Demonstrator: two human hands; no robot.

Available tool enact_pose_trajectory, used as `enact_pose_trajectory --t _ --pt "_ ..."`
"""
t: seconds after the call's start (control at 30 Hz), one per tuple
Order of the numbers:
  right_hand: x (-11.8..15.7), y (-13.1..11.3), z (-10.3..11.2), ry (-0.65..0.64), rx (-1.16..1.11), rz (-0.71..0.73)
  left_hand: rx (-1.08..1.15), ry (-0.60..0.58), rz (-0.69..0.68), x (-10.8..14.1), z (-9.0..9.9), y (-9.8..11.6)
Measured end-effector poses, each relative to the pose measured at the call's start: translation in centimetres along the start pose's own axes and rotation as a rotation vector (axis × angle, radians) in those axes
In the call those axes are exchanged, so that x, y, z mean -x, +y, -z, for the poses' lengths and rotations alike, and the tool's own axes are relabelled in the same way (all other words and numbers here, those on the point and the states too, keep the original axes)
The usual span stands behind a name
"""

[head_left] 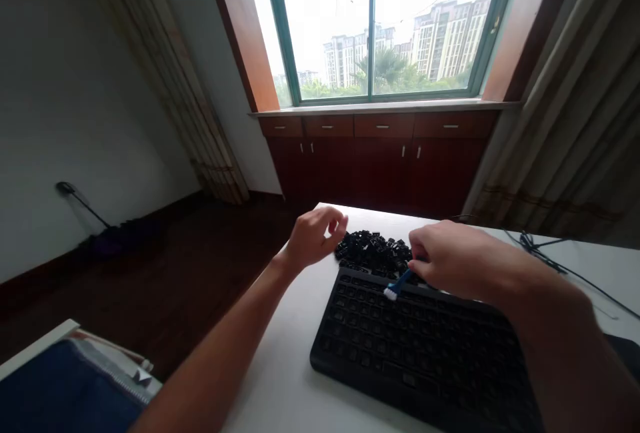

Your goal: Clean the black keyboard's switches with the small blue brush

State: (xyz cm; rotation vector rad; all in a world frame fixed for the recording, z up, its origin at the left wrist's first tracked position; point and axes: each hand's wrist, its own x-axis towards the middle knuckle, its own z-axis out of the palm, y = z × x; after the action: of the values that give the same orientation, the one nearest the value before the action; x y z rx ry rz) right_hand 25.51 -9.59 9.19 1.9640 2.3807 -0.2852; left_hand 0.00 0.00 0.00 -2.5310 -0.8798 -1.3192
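A black keyboard (370, 326) with its keycaps off lies on the white table. My right hand (445, 256) is closed around the blue handle of a small brush (399, 285). The brush's white bristles point down at the keyboard's upper rows. Behind the keyboard is a heap of loose black keycaps (373, 249), partly hidden by my right hand. At the left edge of that heap hovers my left hand (317, 233), its fingers loosely curled, a gap between thumb and fingertips, and nothing visible in it.
Black cables (537, 246) lie on the table (280, 359) at the right. A dark object (625, 356) sits by my right forearm. Lower left, a dark blue zippered cloth item (65, 386) rests on a pale-edged surface. Cabinets (380, 159) stand under the window.
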Motion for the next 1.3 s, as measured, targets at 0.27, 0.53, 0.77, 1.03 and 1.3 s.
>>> enact_pose_trajectory --t 0.27,0.53,0.77,1.03,1.3 --pt "0.5 1.2 0.5 -0.114 -0.099 0.105 -0.232 -0.631 -0.231 2.3 -1.4 1.7" --pt "-0.2 3.1 0.0 -0.044 -0.020 0.022 -0.263 -0.719 -0.131 2.4 -1.2 1.6" --pt "0.3 3.1 -0.2 -0.162 -0.084 0.085 -0.245 -0.781 -0.058 2.6 -1.2 1.4" --pt "0.3 3.1 0.3 -0.059 0.011 -0.043 -0.241 -0.782 -0.081 3.0 -1.7 1.6" --pt "0.0 2.1 -1.2 -0.187 -0.030 0.105 -0.198 -0.734 -0.091 3.3 -1.9 1.3"
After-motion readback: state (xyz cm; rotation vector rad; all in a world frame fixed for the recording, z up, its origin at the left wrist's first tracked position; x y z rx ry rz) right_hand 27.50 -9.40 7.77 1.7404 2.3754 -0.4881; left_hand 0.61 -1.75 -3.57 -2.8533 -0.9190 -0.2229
